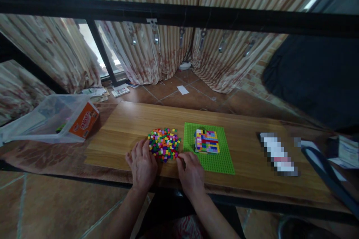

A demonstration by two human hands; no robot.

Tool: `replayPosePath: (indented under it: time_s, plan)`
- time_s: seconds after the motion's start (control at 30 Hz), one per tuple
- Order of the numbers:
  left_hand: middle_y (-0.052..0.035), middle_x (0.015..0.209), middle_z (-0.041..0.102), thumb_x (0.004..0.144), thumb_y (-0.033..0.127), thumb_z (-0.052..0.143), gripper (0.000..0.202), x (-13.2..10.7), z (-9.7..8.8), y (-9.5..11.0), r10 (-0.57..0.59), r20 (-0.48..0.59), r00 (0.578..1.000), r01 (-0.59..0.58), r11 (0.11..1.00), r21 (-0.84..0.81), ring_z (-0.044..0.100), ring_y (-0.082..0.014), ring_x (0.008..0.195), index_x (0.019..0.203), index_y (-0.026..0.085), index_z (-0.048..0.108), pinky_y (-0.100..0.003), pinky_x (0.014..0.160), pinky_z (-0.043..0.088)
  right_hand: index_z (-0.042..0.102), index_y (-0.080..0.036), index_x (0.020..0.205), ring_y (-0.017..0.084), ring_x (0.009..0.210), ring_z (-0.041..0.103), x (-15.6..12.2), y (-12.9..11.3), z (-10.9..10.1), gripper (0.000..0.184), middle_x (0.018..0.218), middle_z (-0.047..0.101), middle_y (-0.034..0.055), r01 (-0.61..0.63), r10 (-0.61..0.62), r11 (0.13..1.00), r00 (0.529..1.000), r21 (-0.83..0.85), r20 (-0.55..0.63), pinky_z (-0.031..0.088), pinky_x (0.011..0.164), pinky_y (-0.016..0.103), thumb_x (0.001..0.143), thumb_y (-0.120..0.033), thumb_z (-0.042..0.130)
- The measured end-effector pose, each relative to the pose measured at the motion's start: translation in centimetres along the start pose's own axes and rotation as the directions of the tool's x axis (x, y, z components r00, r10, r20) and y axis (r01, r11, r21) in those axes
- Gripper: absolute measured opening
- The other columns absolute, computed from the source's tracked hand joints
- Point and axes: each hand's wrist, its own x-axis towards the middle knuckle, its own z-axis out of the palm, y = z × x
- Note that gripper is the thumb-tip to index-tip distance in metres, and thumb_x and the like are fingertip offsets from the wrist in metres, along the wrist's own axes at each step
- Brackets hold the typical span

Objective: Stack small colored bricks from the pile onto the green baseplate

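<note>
A heap of small multicoloured bricks (164, 144) lies on the wooden table (252, 179). To its right sits a green baseplate (221, 160) carrying a flat block of stacked coloured bricks (206, 140). My left hand (143, 166) rests flat at the heap's near-left edge, fingers spread and touching the bricks. At the heap's near-right edge, by the baseplate's corner, my right hand (191, 170) has its fingers curled; whether they pinch a brick is not visible.
A clear plastic tub with an orange label (56, 119) stands at the far left on the patterned cloth. A blurred white object (279, 155) and a dark strap (328, 179) lie to the right. A black rail (179, 13) crosses overhead; curtains hang behind.
</note>
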Motion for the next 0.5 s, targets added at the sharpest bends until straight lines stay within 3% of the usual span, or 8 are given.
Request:
replayPosePath:
  time_s: [0.27, 0.5]
  plan:
    - [-0.0167, 0.126, 0.064, 0.092, 0.026, 0.043, 0.036, 1.6, 0.2, -2.9, 0.075, -0.059, 0.995, -0.078, 0.996, -0.048, 0.058, -0.0309, 0.120, 0.121, 0.015, 0.061, -0.049, 0.103, 0.044, 0.072, -0.023, 0.092, 0.018, 0.086, 0.069, -0.2, 1.0, -3.5, 0.016, 0.092, 0.074, 0.0035, -0.147, 0.159, 0.905, 0.987, 0.400, 0.002, 0.053, 0.077, 0.029, 0.092, -0.029, 0.058]
    - [-0.0189, 0.128, 0.062, 0.090, 0.035, 0.045, 0.041, 7.6, -0.5, -6.2, 0.052, -0.049, 0.997, -0.052, 0.999, -0.005, 0.057, -0.0318, 0.123, 0.121, 0.013, 0.060, -0.049, 0.107, 0.045, 0.075, -0.023, 0.096, 0.020, 0.093, 0.068, 2.4, 4.4, -7.9, 0.019, 0.099, 0.073, 0.0064, -0.142, 0.239, 0.846, 0.963, 0.514, -0.126, 0.054, 0.080, 0.032, 0.088, -0.035, 0.064]
